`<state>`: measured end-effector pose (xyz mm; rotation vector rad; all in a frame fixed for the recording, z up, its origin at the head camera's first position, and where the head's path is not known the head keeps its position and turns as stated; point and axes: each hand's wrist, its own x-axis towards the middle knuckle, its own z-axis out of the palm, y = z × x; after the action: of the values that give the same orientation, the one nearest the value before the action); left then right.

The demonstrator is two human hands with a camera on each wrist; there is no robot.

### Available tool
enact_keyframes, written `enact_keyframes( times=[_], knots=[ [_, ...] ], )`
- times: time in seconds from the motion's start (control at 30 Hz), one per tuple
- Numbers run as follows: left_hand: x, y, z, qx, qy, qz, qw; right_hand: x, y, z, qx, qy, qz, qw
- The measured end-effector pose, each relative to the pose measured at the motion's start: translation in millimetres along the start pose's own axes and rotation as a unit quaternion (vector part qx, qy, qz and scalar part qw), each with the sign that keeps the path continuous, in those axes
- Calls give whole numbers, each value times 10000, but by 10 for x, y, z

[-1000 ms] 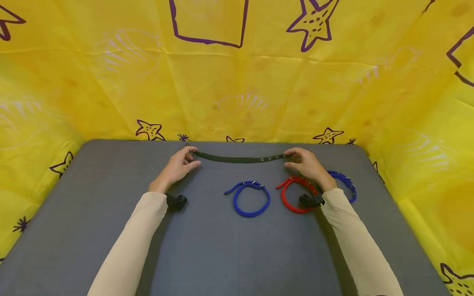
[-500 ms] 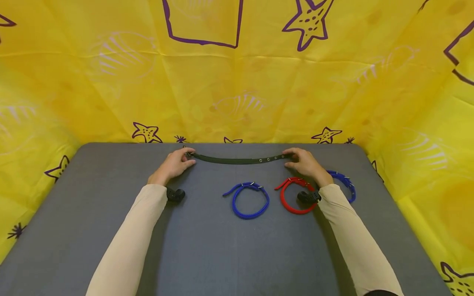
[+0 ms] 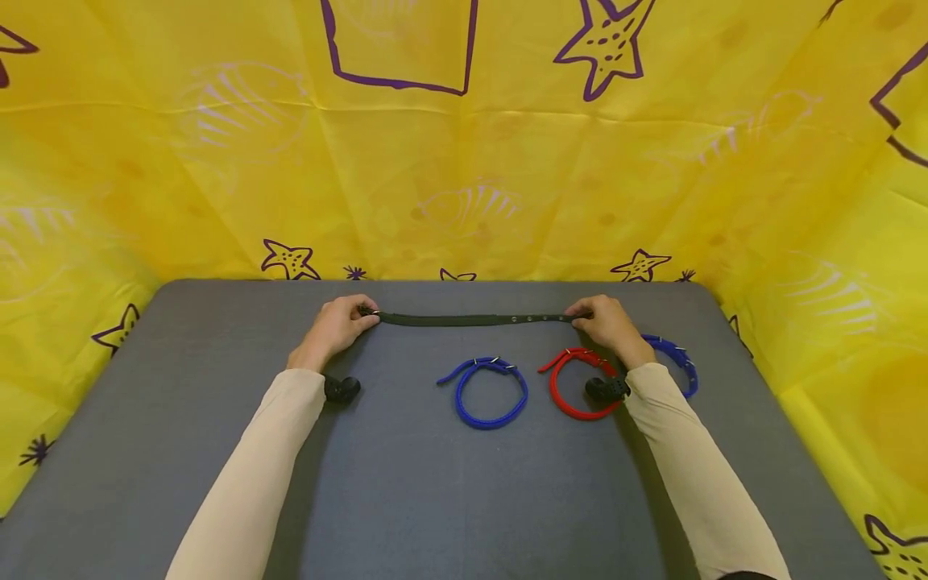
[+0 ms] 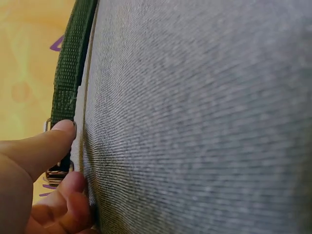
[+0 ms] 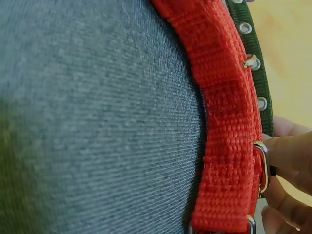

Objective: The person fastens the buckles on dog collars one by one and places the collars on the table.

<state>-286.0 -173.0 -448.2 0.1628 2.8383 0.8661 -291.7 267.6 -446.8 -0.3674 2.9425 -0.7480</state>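
Note:
A dark green webbing collar (image 3: 449,321) is stretched nearly straight between both hands, close to the table's far edge. My left hand (image 3: 337,330) pinches its buckle end. In the left wrist view, the thumb presses on the webbing beside the metal buckle (image 4: 57,176). At the other end, where metal eyelets run along the strap, my right hand (image 3: 607,326) pinches the tip. The right wrist view shows that eyeleted part of the green collar (image 5: 265,90) behind a red collar (image 5: 226,107), which covers some of it.
A blue collar (image 3: 493,423), buckled into a loop, lies mid-table on the grey tabletop (image 3: 435,499). The red collar lies looped under the right wrist. Another blue collar (image 3: 681,358) is partly hidden by the right forearm. Yellow patterned cloth (image 3: 464,161) rises behind the table.
The green collar has gone from a sagging curve to nearly straight. My left hand has shifted left, my right hand slightly right, and both have closed more firmly on the ends.

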Motion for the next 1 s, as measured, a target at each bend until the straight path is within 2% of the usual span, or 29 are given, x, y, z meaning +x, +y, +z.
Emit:
enact_keyframes(
  times=[0.3,0.47,0.6,0.77,1.0],
  knots=[
    [-64,-74,66,-572,629,459,9953,-100,30,8,-209,629,41,9978],
    [-99,-127,90,-910,865,674,9898,-130,53,-20,150,654,-213,9975],
    [-131,-138,76,-997,846,702,9889,-159,47,-46,511,571,-301,9966],
    [-184,-127,44,-1167,638,676,9888,-199,12,-62,760,642,-257,9947],
    [-249,-110,35,-1617,623,884,9809,-246,-63,-66,1066,682,-348,9914]
  ],
)
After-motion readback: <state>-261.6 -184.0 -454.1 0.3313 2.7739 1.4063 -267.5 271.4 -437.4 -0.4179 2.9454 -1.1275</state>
